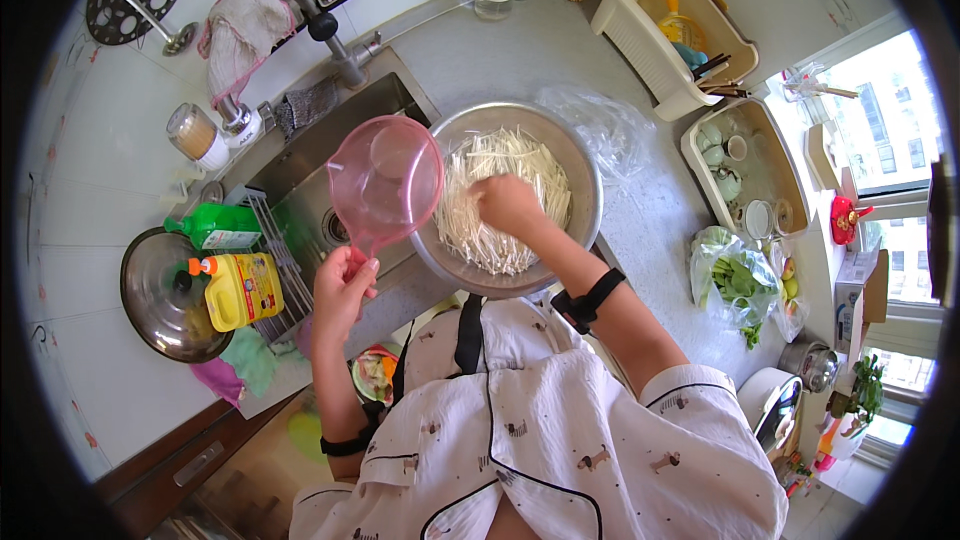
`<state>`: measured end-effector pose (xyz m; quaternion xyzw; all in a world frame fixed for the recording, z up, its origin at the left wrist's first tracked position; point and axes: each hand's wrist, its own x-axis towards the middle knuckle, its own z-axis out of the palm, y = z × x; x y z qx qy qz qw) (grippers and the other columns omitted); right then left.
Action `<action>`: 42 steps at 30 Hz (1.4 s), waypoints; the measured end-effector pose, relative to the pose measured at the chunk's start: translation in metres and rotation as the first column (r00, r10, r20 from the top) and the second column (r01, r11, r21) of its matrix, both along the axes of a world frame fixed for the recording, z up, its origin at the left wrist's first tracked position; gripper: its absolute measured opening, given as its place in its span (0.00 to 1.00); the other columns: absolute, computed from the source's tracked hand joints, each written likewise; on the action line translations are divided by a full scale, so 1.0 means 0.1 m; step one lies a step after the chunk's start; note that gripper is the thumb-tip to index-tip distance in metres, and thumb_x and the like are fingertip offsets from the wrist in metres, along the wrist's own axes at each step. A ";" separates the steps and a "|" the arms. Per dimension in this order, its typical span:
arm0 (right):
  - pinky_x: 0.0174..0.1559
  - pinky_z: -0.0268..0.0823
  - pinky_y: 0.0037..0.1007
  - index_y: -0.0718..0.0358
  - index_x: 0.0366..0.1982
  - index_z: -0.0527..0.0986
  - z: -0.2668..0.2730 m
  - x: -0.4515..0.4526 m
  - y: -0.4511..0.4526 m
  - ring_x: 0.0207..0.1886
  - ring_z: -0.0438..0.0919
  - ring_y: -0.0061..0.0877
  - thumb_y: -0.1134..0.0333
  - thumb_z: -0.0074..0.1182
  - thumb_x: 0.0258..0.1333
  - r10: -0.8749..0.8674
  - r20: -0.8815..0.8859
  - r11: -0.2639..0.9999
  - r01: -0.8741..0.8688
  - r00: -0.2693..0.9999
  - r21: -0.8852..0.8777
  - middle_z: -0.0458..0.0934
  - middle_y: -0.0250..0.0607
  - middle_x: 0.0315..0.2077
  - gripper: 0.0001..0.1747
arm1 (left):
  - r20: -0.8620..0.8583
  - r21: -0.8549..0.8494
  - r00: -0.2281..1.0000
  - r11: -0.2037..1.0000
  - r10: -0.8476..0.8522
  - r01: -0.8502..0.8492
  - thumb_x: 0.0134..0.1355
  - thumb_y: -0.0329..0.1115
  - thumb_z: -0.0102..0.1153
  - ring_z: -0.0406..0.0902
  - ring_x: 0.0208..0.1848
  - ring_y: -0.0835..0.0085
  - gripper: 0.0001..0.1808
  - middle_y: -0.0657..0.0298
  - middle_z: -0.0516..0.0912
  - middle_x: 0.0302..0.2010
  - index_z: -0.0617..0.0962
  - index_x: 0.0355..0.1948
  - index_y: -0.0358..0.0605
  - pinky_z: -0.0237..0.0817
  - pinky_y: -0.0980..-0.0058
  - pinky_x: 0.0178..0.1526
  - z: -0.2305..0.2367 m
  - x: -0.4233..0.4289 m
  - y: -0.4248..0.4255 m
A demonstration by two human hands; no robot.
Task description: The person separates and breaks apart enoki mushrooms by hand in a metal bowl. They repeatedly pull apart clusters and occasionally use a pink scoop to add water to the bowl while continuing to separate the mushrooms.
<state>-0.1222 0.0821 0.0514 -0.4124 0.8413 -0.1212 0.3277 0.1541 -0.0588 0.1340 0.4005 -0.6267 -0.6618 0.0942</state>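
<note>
A translucent pink plastic dipper [387, 180] hangs over the sink's right side, next to a large stainless steel bowl. My left hand [343, 286] is shut on its handle, with the thumb on top. The steel bowl [589, 199] sits on the counter at the sink's edge. Thin white enoki mushrooms [499, 247], pulled into strands, fill its bottom. My right hand [507, 204] is over the mushrooms inside the bowl with curled fingers. Its fingertips are turned down and partly hidden, so whether it grips any strands cannot be told.
A steel sink [300, 199] lies left, with a slatted rack [279, 262], a green bottle [223, 226] and a yellow pump bottle [244, 291]. Behind the bowl lies a crumpled clear plastic bag [611, 135]. Rightward stand a cream dish basin [694, 172] and bagged leafy greens [735, 277].
</note>
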 end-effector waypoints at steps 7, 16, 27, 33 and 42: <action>0.53 0.71 0.40 0.56 0.43 0.81 -0.29 -0.41 -0.14 0.51 0.76 0.46 0.68 0.57 0.51 -0.162 -0.436 0.972 0.066 0.886 -0.227 0.80 0.45 0.44 0.15 | 0.024 -0.040 1.000 0.999 -0.006 0.007 0.65 0.32 0.62 0.73 0.25 0.84 0.08 0.69 0.77 0.28 0.76 0.37 0.40 0.64 0.83 0.28 0.02 -0.02 -0.01; 0.56 0.65 0.53 0.56 0.60 0.70 0.13 -0.08 0.11 0.64 0.66 0.50 0.55 0.55 0.59 -0.275 -0.247 0.941 0.312 0.929 0.128 0.70 0.54 0.58 0.28 | 0.028 -0.004 0.999 1.000 0.018 -0.018 0.65 0.32 0.61 0.73 0.24 0.83 0.07 0.68 0.78 0.28 0.76 0.37 0.41 0.65 0.82 0.29 -0.05 0.08 -0.02; 0.70 0.27 0.67 0.48 0.75 0.49 -0.38 0.32 -0.03 0.77 0.38 0.51 0.41 0.32 0.68 -0.226 -0.279 0.972 0.233 0.933 -0.010 0.45 0.48 0.75 0.39 | 0.026 0.011 1.000 1.000 0.008 -0.008 0.67 0.32 0.59 0.72 0.24 0.84 0.07 0.68 0.76 0.28 0.75 0.38 0.41 0.67 0.83 0.30 -0.03 0.13 -0.04; 0.71 0.31 0.65 0.45 0.74 0.51 -0.31 0.30 0.04 0.78 0.38 0.48 0.44 0.32 0.70 0.017 -0.348 0.999 -0.005 0.937 0.033 0.44 0.46 0.75 0.35 | 0.017 0.014 1.000 1.000 0.014 -0.015 0.67 0.33 0.59 0.72 0.24 0.84 0.07 0.68 0.77 0.28 0.75 0.38 0.41 0.67 0.83 0.31 -0.06 0.14 0.00; 0.70 0.43 0.61 0.52 0.71 0.59 -0.02 0.31 0.05 0.76 0.48 0.48 0.48 0.42 0.66 -0.027 -0.268 0.989 0.065 0.963 0.134 0.48 0.50 0.73 0.34 | 0.004 -0.003 0.998 0.998 0.063 -0.063 0.67 0.32 0.59 0.72 0.25 0.83 0.07 0.67 0.77 0.28 0.75 0.38 0.41 0.67 0.82 0.30 -0.04 0.26 -0.01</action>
